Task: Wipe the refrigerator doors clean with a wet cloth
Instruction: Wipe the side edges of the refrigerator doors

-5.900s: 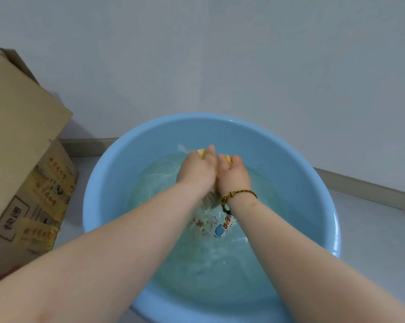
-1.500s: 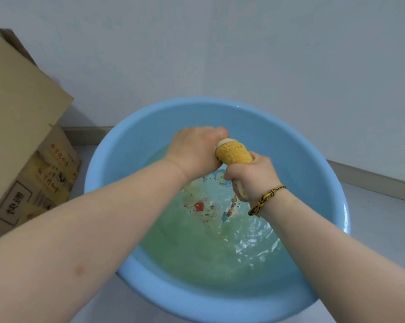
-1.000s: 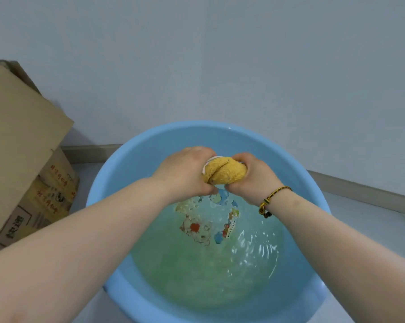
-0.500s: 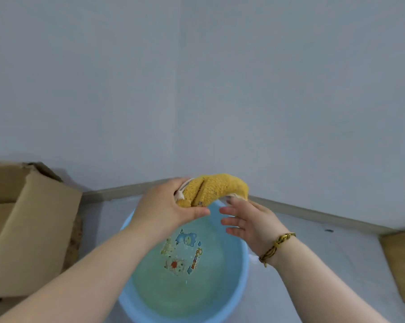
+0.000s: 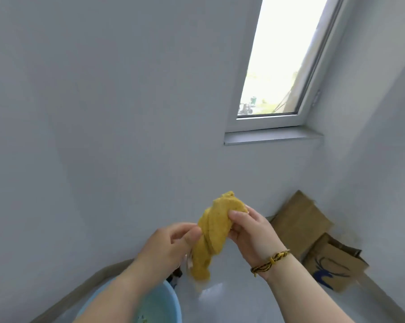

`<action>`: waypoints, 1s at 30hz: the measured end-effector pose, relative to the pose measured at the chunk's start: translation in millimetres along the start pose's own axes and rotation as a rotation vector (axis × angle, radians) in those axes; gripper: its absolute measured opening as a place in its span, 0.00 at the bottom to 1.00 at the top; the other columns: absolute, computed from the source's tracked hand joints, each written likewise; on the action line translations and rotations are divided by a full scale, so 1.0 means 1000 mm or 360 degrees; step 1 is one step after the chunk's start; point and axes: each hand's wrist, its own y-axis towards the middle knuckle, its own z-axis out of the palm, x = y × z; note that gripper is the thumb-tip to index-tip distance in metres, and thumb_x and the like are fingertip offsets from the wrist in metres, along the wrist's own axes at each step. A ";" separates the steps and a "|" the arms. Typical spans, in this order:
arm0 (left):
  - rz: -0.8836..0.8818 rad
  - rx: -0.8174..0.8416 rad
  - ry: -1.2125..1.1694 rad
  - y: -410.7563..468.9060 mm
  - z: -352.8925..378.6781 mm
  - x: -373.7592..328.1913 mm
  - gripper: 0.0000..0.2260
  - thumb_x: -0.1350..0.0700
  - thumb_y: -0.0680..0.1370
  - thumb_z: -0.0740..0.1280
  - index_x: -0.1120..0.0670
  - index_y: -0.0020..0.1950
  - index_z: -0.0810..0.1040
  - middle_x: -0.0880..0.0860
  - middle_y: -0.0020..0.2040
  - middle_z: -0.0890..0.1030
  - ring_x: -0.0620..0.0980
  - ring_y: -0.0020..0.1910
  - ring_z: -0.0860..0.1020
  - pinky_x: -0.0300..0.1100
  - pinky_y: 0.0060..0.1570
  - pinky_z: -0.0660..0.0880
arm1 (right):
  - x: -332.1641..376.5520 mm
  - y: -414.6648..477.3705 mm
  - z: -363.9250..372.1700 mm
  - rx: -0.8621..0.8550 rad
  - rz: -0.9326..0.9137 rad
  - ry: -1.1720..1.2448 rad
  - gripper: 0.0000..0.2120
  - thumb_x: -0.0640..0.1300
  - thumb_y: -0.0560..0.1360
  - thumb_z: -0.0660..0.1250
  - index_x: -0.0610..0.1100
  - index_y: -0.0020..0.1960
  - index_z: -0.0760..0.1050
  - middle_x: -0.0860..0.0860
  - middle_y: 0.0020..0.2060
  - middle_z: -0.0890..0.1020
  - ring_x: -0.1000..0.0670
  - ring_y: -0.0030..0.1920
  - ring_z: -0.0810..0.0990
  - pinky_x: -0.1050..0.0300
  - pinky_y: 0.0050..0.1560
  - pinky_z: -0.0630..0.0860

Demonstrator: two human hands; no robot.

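Observation:
A twisted yellow cloth [image 5: 214, 231] hangs in the air between both hands, in front of a pale wall. My left hand [image 5: 171, 247] pinches its lower left side with thumb and fingers. My right hand [image 5: 250, 231], with a braided bracelet at the wrist, grips its upper right end. Below my left forearm sits the blue basin [image 5: 172, 306] with water in it, only partly in view. No refrigerator is visible.
A window [image 5: 280, 59] with a sill is set in the wall at upper right. Flattened cardboard boxes [image 5: 313, 238] lean in the right corner on the pale floor. A baseboard runs along the wall behind the basin.
The cloth has been wrung and lifted out of the basin. My view has risen and swung right, so the basin sank to the bottom edge and the window appeared.

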 end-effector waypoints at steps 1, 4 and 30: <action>0.0051 0.0086 -0.0053 0.010 0.020 -0.018 0.23 0.32 0.57 0.60 0.41 0.45 0.80 0.35 0.41 0.82 0.31 0.44 0.78 0.23 0.42 0.71 | 0.016 -0.014 -0.017 -0.0019 -0.0094 -0.0063 0.10 0.38 0.65 0.66 0.39 0.45 0.76 0.48 0.35 0.82 0.53 0.36 0.81 0.62 0.36 0.78; 0.0134 0.0349 -0.0216 0.028 0.081 -0.065 0.13 0.39 0.70 0.66 0.45 0.48 0.78 0.37 0.42 0.83 0.34 0.44 0.80 0.24 0.41 0.72 | 0.052 -0.050 -0.062 -0.0090 -0.0236 -0.0249 0.19 0.44 0.59 0.70 0.42 0.49 0.77 0.50 0.38 0.83 0.52 0.40 0.81 0.59 0.42 0.77; 0.0400 0.1428 -0.0734 0.178 0.468 -0.201 0.13 0.57 0.58 0.75 0.56 0.40 0.82 0.52 0.38 0.84 0.47 0.38 0.82 0.34 0.37 0.77 | 0.212 -0.152 -0.374 -0.1484 -0.0756 -0.0722 0.04 0.42 0.74 0.65 0.50 0.45 0.76 0.54 0.41 0.81 0.60 0.41 0.80 0.65 0.44 0.78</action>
